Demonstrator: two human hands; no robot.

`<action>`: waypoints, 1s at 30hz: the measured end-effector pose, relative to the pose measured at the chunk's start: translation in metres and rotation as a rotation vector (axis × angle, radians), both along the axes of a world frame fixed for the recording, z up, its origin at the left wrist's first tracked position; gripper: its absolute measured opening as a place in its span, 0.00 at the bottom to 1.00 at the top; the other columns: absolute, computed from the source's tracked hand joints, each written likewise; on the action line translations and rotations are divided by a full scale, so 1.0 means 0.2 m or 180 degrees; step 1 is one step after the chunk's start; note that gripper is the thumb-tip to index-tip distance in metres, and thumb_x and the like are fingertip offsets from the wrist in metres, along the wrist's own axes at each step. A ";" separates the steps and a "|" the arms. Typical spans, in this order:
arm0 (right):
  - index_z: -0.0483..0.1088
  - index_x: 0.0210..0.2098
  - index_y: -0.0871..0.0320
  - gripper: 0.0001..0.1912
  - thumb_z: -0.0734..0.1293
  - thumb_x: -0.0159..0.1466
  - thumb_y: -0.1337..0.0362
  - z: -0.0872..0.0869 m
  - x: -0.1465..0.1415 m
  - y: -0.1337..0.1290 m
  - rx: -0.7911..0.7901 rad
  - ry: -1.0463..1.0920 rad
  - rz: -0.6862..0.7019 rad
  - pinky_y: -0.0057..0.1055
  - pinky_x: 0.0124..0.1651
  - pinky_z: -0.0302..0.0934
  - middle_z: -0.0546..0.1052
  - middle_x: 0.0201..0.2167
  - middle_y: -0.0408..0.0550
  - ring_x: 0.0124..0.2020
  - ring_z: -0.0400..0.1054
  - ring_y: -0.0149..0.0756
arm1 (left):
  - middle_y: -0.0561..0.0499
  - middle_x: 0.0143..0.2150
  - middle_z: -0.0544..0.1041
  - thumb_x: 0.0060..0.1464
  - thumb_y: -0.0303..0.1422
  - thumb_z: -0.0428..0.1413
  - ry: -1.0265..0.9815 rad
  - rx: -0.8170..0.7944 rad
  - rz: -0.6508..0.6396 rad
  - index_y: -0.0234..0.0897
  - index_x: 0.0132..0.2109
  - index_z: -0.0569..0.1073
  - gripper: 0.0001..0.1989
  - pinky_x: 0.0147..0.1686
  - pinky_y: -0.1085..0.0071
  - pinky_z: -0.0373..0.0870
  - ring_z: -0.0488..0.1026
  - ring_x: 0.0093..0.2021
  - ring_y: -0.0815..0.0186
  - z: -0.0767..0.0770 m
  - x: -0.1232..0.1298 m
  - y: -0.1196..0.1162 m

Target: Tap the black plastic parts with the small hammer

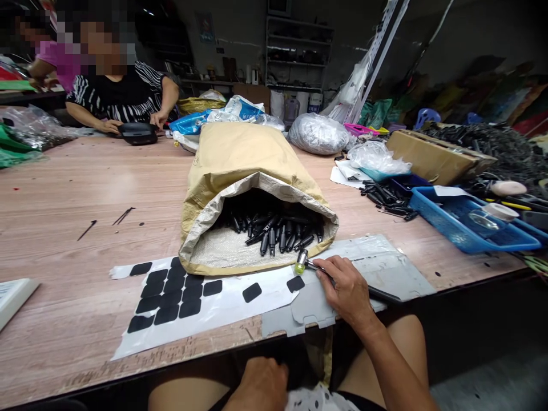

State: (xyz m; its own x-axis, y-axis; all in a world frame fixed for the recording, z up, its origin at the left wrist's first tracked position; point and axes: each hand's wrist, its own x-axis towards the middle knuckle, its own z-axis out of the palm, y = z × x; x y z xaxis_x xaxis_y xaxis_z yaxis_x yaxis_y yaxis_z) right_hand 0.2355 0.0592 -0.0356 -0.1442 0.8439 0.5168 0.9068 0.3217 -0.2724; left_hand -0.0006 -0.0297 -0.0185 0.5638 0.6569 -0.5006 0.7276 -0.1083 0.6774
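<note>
My right hand (349,288) is wrapped round the dark handle of a small hammer (301,261), whose metal head has a yellow-green tip, above a grey plastic sheet (385,257). Low in the picture, my left hand (262,383) is over my lap, below the table edge; its fingers are blurred and mostly hidden. An open tan sack (252,148) lies in the middle, with many black plastic parts (274,234) inside its mouth. In front of it is a white backing sheet (226,311) bearing several black rounded stickers (169,298).
Blue trays (466,222) and loose black parts (385,197) lie on the right, near a cardboard box (436,154). A clear plastic bag (319,134) sits behind. Across the table (85,182), a person in a striped top (124,94) handles a black object.
</note>
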 end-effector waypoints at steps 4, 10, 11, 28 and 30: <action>0.74 0.51 0.53 0.14 0.62 0.70 0.66 0.00 0.00 0.00 -0.0011 0.0016 0.0009 0.37 0.47 0.62 0.75 0.38 0.48 0.41 0.67 0.40 | 0.52 0.33 0.82 0.62 0.42 0.57 -0.0488 0.0206 -0.0347 0.45 0.43 0.81 0.11 0.33 0.68 0.69 0.78 0.34 0.60 0.18 -0.03 0.24; 0.74 0.51 0.53 0.13 0.63 0.69 0.67 0.00 0.00 0.00 0.0018 0.0055 0.0040 0.37 0.46 0.61 0.75 0.38 0.48 0.40 0.65 0.40 | 0.48 0.37 0.81 0.63 0.40 0.51 0.0194 0.1967 0.1567 0.37 0.44 0.78 0.14 0.33 0.68 0.63 0.75 0.36 0.61 0.26 -0.07 0.69; 0.74 0.51 0.53 0.13 0.63 0.69 0.67 0.00 0.00 0.00 0.0019 0.0057 0.0042 0.37 0.46 0.61 0.75 0.38 0.48 0.40 0.65 0.40 | 0.47 0.38 0.81 0.62 0.38 0.52 0.0356 0.2108 0.1680 0.36 0.44 0.77 0.13 0.35 0.68 0.63 0.76 0.37 0.60 0.23 -0.07 0.75; 0.74 0.51 0.52 0.13 0.62 0.70 0.65 0.00 0.00 0.00 0.0039 0.0064 0.0043 0.37 0.45 0.62 0.75 0.38 0.48 0.39 0.67 0.40 | 0.51 0.37 0.77 0.59 0.38 0.55 0.0234 0.2046 0.1613 0.40 0.39 0.74 0.07 0.36 0.68 0.63 0.73 0.38 0.61 0.20 -0.24 0.69; 0.74 0.51 0.52 0.13 0.62 0.70 0.65 0.00 0.00 0.00 0.0027 0.0068 0.0039 0.37 0.45 0.62 0.75 0.38 0.47 0.40 0.67 0.40 | 0.53 0.37 0.76 0.58 0.37 0.57 -0.0118 0.1886 0.1336 0.41 0.41 0.75 0.06 0.37 0.69 0.64 0.72 0.36 0.63 0.18 -0.25 0.64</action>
State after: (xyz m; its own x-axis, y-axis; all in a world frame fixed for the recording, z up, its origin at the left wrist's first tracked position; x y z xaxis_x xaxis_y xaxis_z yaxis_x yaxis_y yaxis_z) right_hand 0.2356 0.0593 -0.0360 -0.1433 0.8377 0.5270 0.8969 0.3351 -0.2887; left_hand -0.0512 0.0993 0.0177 0.2144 0.9765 0.0210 0.7661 -0.1814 0.6166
